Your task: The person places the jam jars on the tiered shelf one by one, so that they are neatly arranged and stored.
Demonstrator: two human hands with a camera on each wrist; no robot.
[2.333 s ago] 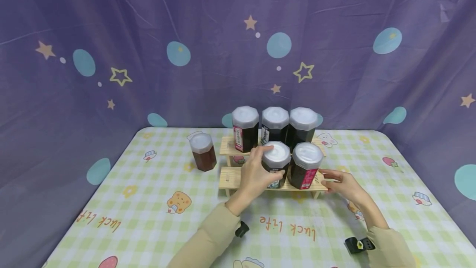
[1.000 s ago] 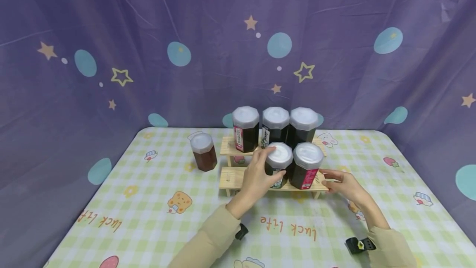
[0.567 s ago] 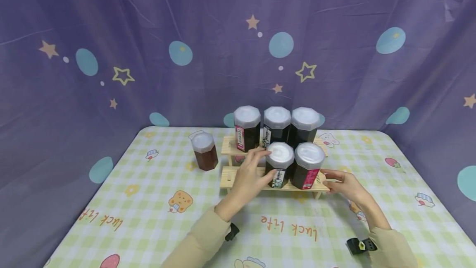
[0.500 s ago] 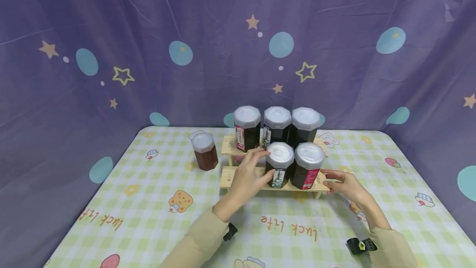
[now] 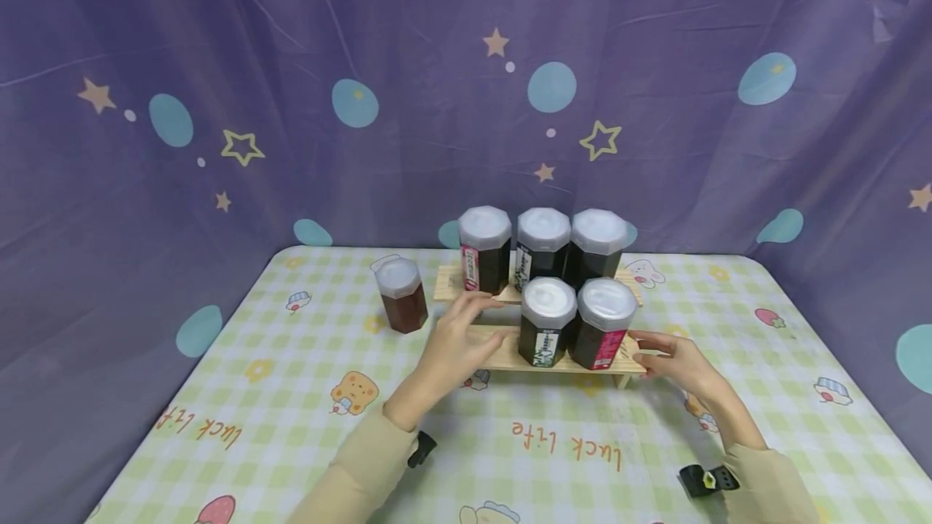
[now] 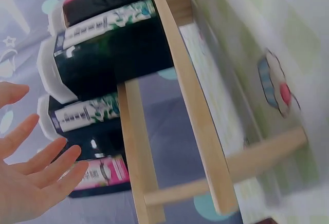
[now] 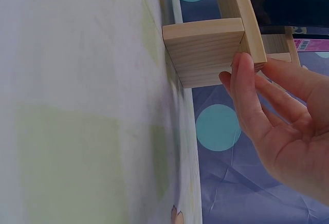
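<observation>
A two-tier wooden rack (image 5: 502, 358) stands on the table. On its lower shelf, a dark jar with a green-and-white label (image 5: 548, 326) stands right beside a jar with a pink label (image 5: 604, 330). My left hand (image 5: 453, 346) is just left of the green-labelled jar, apart from it, its fingers spread and holding nothing. In the left wrist view the same jar (image 6: 113, 54) shows clear of the fingertips. My right hand (image 7: 288, 116) pinches the right end of the lower shelf board (image 7: 249, 26) between thumb and fingers.
Three dark jars with pale lids, among them a pink-labelled jar (image 5: 486, 253), fill the upper shelf. Left of the rack, a reddish-brown jar (image 5: 402, 302) stands on the checkered tablecloth (image 5: 306, 378). A purple curtain (image 5: 437, 103) hangs behind.
The green-labelled jar slid right, up against the pink-labelled one, in my left hand's grip. That hand then let go and drew back left. My right hand stayed at the rack's end.
</observation>
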